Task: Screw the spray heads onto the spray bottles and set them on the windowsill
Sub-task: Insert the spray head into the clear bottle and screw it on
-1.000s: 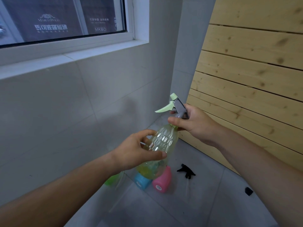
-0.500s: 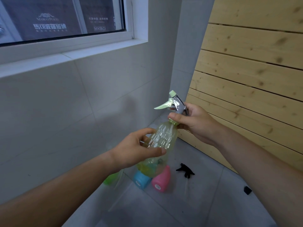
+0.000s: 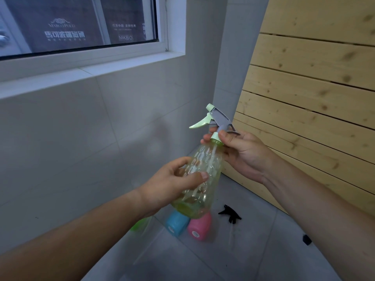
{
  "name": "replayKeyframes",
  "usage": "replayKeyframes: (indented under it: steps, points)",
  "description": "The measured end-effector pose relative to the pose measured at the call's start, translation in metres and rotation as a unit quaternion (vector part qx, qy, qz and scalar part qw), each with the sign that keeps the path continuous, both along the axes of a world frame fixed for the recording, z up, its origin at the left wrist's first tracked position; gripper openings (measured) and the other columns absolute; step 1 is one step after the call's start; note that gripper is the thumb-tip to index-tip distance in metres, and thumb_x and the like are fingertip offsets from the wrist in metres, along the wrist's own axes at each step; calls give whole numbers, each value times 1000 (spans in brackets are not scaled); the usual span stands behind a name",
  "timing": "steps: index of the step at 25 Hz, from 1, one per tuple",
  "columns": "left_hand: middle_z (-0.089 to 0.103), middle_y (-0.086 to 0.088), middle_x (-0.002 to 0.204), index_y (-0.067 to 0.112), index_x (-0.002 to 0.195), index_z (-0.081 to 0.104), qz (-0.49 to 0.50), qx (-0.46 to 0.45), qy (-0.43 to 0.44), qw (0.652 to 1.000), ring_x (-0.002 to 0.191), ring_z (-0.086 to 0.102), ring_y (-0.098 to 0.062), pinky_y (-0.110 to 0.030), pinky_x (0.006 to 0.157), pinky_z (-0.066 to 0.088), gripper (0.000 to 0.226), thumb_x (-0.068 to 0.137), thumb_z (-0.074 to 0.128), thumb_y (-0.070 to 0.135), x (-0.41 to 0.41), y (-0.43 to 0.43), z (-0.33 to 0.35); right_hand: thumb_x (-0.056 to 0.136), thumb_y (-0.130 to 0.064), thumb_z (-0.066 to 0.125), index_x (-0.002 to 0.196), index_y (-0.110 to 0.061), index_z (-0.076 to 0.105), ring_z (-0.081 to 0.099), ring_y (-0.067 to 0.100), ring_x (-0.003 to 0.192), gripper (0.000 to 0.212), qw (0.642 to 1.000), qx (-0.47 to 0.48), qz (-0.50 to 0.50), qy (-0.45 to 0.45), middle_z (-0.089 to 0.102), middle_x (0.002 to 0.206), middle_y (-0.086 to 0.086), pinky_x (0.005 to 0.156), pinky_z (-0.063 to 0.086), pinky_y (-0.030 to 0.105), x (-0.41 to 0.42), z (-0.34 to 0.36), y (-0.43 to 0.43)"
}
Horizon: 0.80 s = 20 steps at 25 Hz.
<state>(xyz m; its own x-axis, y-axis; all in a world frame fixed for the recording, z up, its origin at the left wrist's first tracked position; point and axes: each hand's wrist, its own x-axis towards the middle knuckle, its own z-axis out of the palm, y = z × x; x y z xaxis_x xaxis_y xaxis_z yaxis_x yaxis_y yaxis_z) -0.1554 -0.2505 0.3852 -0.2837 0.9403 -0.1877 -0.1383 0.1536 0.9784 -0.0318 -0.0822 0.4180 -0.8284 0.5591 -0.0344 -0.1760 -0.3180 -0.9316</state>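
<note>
I hold a clear yellow-green spray bottle point(image 3: 205, 165) tilted in front of me. My left hand point(image 3: 172, 185) grips its body from the left. My right hand point(image 3: 241, 155) pinches the pale green collar of the grey and green spray head point(image 3: 217, 120), which sits on the bottle's neck with its trigger pointing left. On the floor below lie a blue bottle point(image 3: 176, 223), a pink bottle point(image 3: 199, 227) and a green bottle point(image 3: 140, 225), partly hidden by my arm. A loose black spray head point(image 3: 230, 214) lies to their right. The white windowsill point(image 3: 91, 72) runs along the upper left.
A wooden slatted panel point(image 3: 314, 98) leans against the wall on the right. A small black piece point(image 3: 306, 239) lies on the grey tiled floor near my right forearm. Grey tiled wall stands below the window point(image 3: 81, 23).
Both hands and the bottle have risen slightly. My right hand's fingers have shifted around the collar of the spray head, and the head stands more upright on the neck.
</note>
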Motion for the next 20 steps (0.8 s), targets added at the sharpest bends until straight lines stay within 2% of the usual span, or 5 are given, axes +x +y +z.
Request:
replayKeyframes:
  steps: [8,11,14,18,20]
  points:
    - [79,-4,86,10,108,73,70,11,55,996,68,72,-15,-27,60,59,26,83,81,9,4,4,4,92,-6,58,106,-1,64,71,24,94,16,997,1,-73,-5,72,96,15,82,59,30,-10,-3,-7]
    - [76,4,76,11,107,72,70,11,84,994,61,69,-8,-21,55,55,28,82,83,11,0,6,4,91,-7,59,107,0,64,70,26,97,18,997,-12,-72,3,72,97,16,84,59,33,-11,-5,-6]
    - [75,7,79,14,111,69,52,0,81,995,66,71,-6,-19,58,56,32,82,82,18,-3,5,7,87,-18,64,104,-3,65,70,27,101,23,998,-32,-63,1,74,104,17,90,57,39,-13,-7,-6]
    - [79,1,99,21,120,67,99,25,57,993,86,77,-15,-31,75,62,42,83,76,38,-21,8,17,89,-31,65,105,-11,65,71,24,103,25,991,83,-64,-82,75,110,12,99,52,48,-18,-10,-12]
    - [77,-1,103,23,118,68,146,44,38,988,88,75,-13,-28,74,60,28,94,66,37,-34,13,24,91,-31,63,111,-17,64,72,19,103,24,979,160,-56,-114,77,107,4,98,53,47,-26,-9,-18]
